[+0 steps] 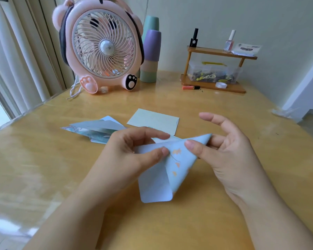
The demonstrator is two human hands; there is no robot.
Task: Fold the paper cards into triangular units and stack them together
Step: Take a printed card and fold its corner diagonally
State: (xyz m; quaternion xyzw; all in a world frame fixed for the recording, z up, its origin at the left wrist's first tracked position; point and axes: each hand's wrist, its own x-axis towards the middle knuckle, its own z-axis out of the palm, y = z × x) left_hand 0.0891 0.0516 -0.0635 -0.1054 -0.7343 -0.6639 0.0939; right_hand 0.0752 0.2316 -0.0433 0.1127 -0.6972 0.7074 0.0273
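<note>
Head view: pale blue paper card with orange leaf print (172,165), half folded, held up over the near middle of the yellow wooden table (224,112), long flap hanging down toward the near edge. Left hand (134,150) pinching the card's left side between thumb and forefinger. Right hand (222,152) gripping the pointed right corner, thumb on top and curled fingers behind, index finger sticking out loose.

Further back, toward the table's middle: small pile of already folded blue triangular paper units (96,130), left of centre, lying flat-ish and overlapping. Just right of that, a plain pale green flat card (154,120), partly hidden behind the left hand's fingers.

Along the far edge: pink bear-shaped desk fan (103,47) at the far left corner, white cord trailing by its foot. Right beside it a stack of pastel cups, teal, purple, tan and green (150,51). Far right corner has a small brown wooden two-tier shelf (219,69), with nail polish bottles up top, a clear plastic box of clips under it, and a roll of clear tape on the base. Orange marker pen (190,87) lying just in front of the shelf.
</note>
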